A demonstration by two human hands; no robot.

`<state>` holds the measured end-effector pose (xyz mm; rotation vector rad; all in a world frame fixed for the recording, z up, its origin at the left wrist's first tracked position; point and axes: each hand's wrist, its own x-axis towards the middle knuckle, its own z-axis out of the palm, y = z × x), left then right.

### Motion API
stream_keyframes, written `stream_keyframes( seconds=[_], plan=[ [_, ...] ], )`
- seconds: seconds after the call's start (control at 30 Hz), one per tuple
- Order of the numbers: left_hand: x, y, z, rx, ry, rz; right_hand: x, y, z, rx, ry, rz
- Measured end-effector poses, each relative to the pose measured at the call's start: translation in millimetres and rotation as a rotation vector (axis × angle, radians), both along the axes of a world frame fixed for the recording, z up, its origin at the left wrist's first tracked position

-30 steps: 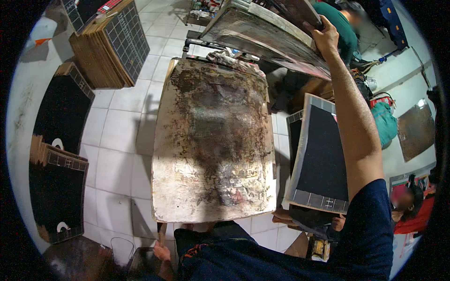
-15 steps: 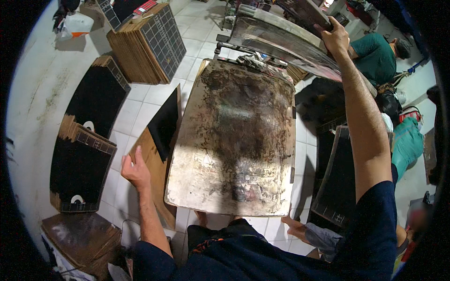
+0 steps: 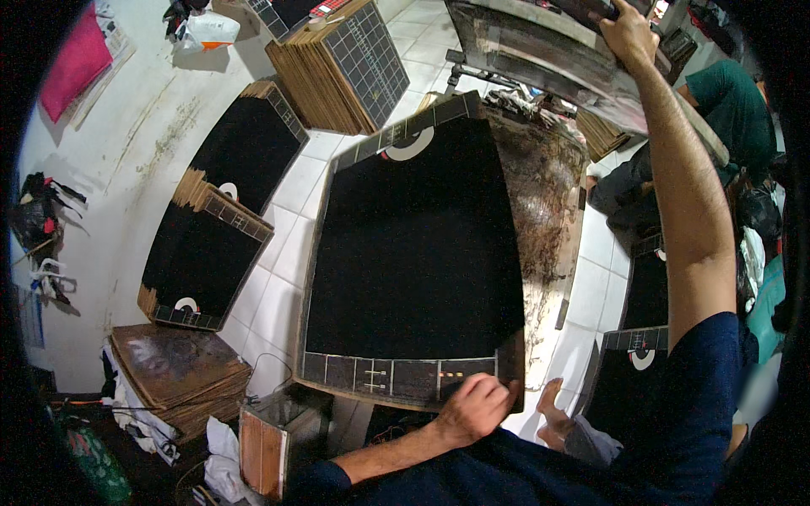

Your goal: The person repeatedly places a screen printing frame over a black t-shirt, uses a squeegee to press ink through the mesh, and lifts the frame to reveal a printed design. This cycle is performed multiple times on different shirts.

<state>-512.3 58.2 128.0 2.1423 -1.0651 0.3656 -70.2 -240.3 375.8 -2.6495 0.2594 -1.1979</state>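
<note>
A large black board (image 3: 413,244) lies over the stained work table (image 3: 548,194). It has a lined strip along its near edge and a white half ring at its far edge. My left hand (image 3: 477,409) is at the near right corner, fingers curled closed on the board's edge. At the upper right, a raised, tilted screen frame (image 3: 540,55) stands above the table's far end. My right arm stretches up to it, and my right hand (image 3: 631,35) is closed round its upper edge, by a dark piece partly cut off by the picture's rim.
Black boards (image 3: 245,152) lie in stacks along the left wall, with a taller stack (image 3: 337,72) behind. A brown stack (image 3: 173,363) and a wooden box (image 3: 266,447) are at the lower left. More black boards (image 3: 629,379) lie right, near a person in green (image 3: 734,110).
The black board has come from the table's left side onto the table top. My left hand has moved right, from open beside the table to the board's near corner. My right hand stays up.
</note>
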Motion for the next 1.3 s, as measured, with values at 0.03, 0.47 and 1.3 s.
stream_keyframes(
  seconds=[0.03,0.47,1.3],
  plan=[
    [4.3,1.1,-17.4,0.021,0.079,-0.104,-3.4,5.1,3.7,-0.012,0.008,-0.025],
    [120.7,388.3,-272.8,-0.239,0.749,1.405,7.9,12.0,16.5,-0.054,0.000,-0.102],
    [-91.6,508.6,-156.4,-0.919,0.229,1.388,97.7,-114.3,12.3,-0.283,0.041,-0.197]
  ],
)
